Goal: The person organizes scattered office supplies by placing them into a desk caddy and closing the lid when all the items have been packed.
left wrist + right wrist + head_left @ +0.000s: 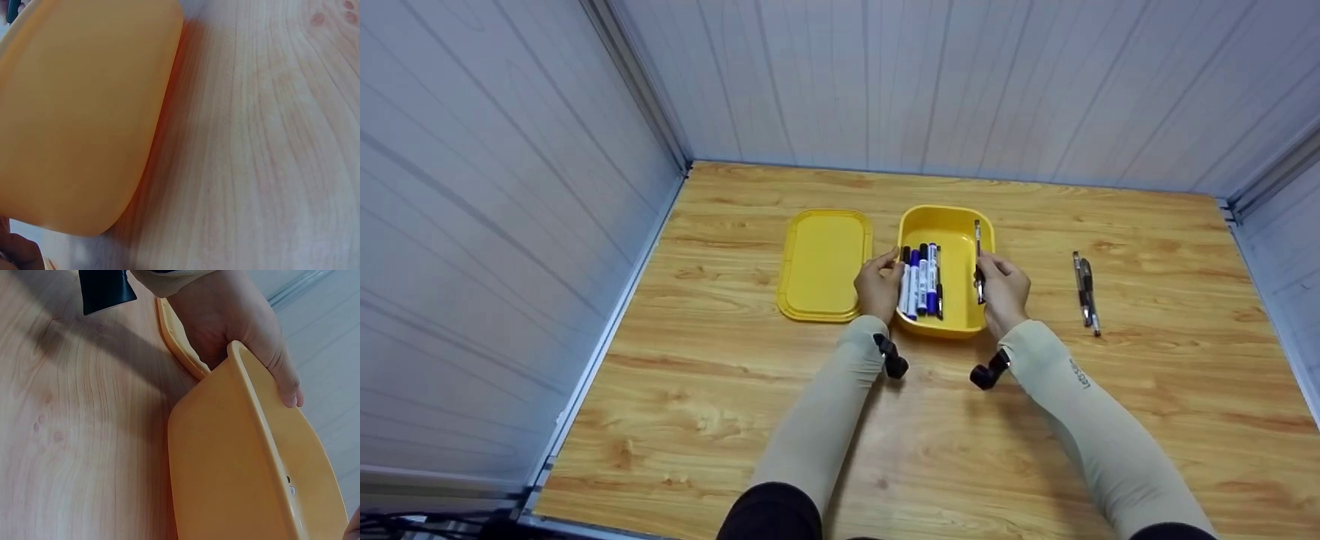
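Observation:
My left hand (879, 285) grips the left rim of a yellow plastic box (941, 331). In the right wrist view the thumb of that left hand (242, 332) lies over the rim, inside the wall. Over the box's right side my right hand (1006, 291) pinches a pen (978, 238), which points away from me. Several white-barrelled markers (922, 279) with black or blue caps lie side by side in the left part of the box, a dark pen (940, 296) beside them. The left wrist view is mostly filled by the box's outer wall (84, 118).
A yellow lid (826, 262) lies flat on the wooden table (697, 375), left of the box. Two pens (1085, 294) lie close together to the right. White panel walls (840, 90) stand at the back and both sides.

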`<state>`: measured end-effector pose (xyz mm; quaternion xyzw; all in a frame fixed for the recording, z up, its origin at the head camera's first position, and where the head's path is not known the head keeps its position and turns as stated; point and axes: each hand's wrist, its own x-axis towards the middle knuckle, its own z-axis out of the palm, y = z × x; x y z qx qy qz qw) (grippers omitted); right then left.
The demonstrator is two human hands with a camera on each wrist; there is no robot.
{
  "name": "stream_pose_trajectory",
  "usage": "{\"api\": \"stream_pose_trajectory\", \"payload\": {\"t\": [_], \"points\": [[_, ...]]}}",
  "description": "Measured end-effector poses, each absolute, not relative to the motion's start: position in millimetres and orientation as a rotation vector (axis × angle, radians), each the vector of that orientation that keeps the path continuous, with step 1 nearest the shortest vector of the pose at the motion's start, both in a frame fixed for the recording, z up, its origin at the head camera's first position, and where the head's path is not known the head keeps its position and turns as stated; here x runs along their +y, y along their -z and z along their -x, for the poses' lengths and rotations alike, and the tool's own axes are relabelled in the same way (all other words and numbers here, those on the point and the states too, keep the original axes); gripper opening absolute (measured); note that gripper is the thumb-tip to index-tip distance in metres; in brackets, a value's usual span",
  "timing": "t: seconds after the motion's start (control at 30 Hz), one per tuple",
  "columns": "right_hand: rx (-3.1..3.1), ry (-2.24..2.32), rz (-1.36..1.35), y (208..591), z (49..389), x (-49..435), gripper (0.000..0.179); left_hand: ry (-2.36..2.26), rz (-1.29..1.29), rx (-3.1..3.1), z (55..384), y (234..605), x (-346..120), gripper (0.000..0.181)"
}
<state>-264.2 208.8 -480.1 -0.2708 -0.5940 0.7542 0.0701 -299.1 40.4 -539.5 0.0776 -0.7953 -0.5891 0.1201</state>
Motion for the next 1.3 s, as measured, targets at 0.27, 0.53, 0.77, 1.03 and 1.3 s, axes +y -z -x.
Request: {"api": "stream_pose_trajectory", "payload": {"t": [0.27, 0.53, 0.77, 1.03, 1.3], "points": [[-1.764, -2.29, 0.786, 481.7, 264.6, 205.0, 0.027, 1.698, -0.21, -2.316, 297.8, 539.7, 39.6, 0.028], [-1.778, -2.28, 0.791, 484.9, 264.1, 200.4, 0.026, 1.745, -0.226, -2.319, 297.0, 540.0, 41.3, 0.03], [-1.855, -2.224, 0.775, 486.3, 265.2, 197.7, 0.027, 1.759, -0.238, -2.303, 297.2, 538.6, 42.0, 0.029], [-1.874, -2.206, 0.737, 488.4, 266.4, 195.9, 0.025, 1.773, -0.215, -2.284, 298.9, 538.9, 41.6, 0.029], [-1.97, -2.074, 0.667, 495.5, 265.6, 192.5, 0.021, 1.722, -0.213, -2.3, 298.6, 538.2, 40.0, 0.029]]}}
